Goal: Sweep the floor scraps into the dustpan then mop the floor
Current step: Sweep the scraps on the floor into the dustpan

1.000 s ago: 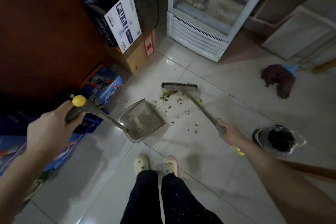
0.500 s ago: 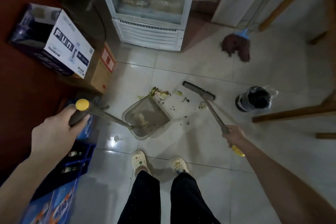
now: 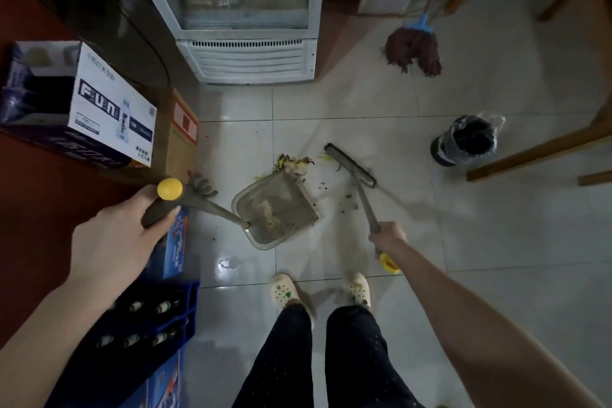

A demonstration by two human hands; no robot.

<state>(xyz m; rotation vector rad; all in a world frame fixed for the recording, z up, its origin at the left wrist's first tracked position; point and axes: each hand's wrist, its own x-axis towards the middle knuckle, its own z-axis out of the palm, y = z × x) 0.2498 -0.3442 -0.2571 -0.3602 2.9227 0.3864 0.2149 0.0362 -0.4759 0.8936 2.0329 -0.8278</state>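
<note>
the scraps (image 3: pixel 293 163) are a small yellow-green heap of peel on the pale tile floor (image 3: pixel 364 103), touching the far corner of the dustpan (image 3: pixel 278 209). darker crumbs lie scattered between the pan and the broom (image 3: pixel 350 165).

the dustpan is a see-through grey scoop with pale crumbs inside. my left hand (image 3: pixel 112 238) is wrapped round its long grey handle just below the yellow cap. the scoop sits on the floor ahead and to the right of that grip, its mouth facing right and away from me, toward the broom head.

my right hand (image 3: pixel 389 237) is closed round the broom's thin handle, the yellow end poking out behind the fist. from that grip the handle runs forward and a little left to the dark bristle strip, which lies slantwise just right of the heap.

open tile spreads right of the broom as far as a lined bin (image 3: pixel 465 141) and a wooden leg (image 3: pixel 530 152). around the left grip it is tight: cardboard boxes (image 3: pixel 109 103) and a blue bottle crate (image 3: pixel 149 308). a fridge (image 3: pixel 248 56) stands beyond the heap, and a red mop (image 3: pixel 414 51) rests far ahead of the right hand.
</note>
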